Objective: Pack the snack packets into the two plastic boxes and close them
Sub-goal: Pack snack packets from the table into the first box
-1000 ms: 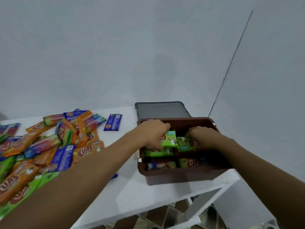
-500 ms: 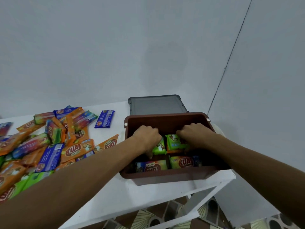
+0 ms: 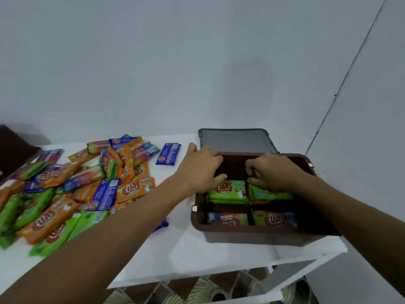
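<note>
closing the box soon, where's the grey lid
Head view, right of centre: the grey lid lies on the white table just behind the brown box, a lone blue packet to its left.

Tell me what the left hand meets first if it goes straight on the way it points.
Probably the brown box's far wall, just past the left hand; depth is unclear, so the right hand might come first.

The single head camera looks forward and down from near the brown box (image 3: 252,234), with the wall (image 3: 153,62) behind it.
</note>
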